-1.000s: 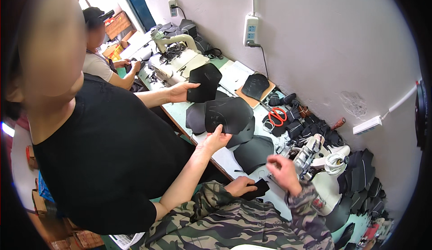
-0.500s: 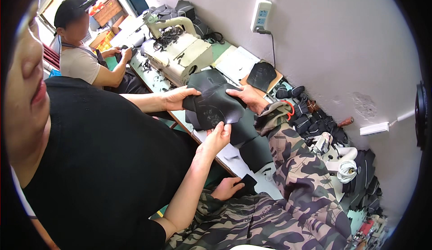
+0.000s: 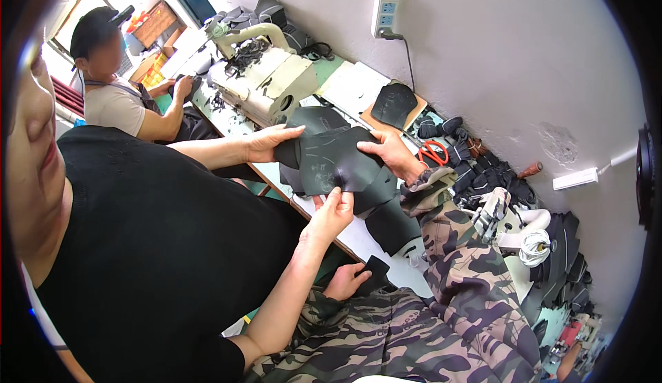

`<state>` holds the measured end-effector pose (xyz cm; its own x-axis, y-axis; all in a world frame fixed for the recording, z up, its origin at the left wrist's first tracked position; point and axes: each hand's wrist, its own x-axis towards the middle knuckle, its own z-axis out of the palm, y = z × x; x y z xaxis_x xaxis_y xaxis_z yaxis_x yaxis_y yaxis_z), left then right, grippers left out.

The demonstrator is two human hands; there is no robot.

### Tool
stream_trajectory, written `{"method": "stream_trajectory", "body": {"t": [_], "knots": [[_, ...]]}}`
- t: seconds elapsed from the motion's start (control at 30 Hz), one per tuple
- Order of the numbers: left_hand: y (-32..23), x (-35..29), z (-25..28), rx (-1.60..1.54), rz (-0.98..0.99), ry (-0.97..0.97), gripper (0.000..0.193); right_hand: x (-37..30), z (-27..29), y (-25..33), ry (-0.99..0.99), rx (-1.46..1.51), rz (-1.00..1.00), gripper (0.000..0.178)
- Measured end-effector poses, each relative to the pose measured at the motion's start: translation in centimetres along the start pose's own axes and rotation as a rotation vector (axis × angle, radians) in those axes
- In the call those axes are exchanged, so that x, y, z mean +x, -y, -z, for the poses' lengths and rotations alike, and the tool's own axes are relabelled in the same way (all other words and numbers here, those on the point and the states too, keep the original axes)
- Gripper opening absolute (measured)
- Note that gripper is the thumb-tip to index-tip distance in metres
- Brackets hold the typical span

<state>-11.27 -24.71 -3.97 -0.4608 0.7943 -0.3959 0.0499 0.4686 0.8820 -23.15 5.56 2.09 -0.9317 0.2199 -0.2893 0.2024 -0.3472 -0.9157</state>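
Observation:
At the far side of the work, my right hand [image 3: 396, 155] pinches the edge of a black leather-like panel [image 3: 334, 159] with pale chalk-like marks. A co-worker in a black T-shirt holds the same panel, one hand [image 3: 267, 143] at its left side and the other hand [image 3: 331, 216] at its near edge. Lower down, close to my camouflage jacket, my left hand [image 3: 345, 281] grips a small black piece [image 3: 374, 273]. More black panels [image 3: 393, 226] lie under the held one on the table.
A cream sewing machine [image 3: 262, 79] stands beyond the panel. Red-handled scissors [image 3: 433, 153] lie to its right, by heaped black pieces [image 3: 476, 176]. Another black panel [image 3: 394, 104] rests on a brown board. A second person [image 3: 121, 100] sits at the far left.
The held panel has tilted so its marked face shows more fully. My right hand has shifted slightly right, its sleeve baring the scissors. My left hand stays put with its piece turned slightly.

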Motion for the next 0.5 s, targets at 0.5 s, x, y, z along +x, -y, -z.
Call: {"method": "stream_trajectory", "body": {"t": [0.5], "knots": [[-0.8,-0.4,-2.1,0.078,0.020,0.041,0.031,-8.7,-5.0,0.0,-0.349,-0.865,0.709,0.014]]}}
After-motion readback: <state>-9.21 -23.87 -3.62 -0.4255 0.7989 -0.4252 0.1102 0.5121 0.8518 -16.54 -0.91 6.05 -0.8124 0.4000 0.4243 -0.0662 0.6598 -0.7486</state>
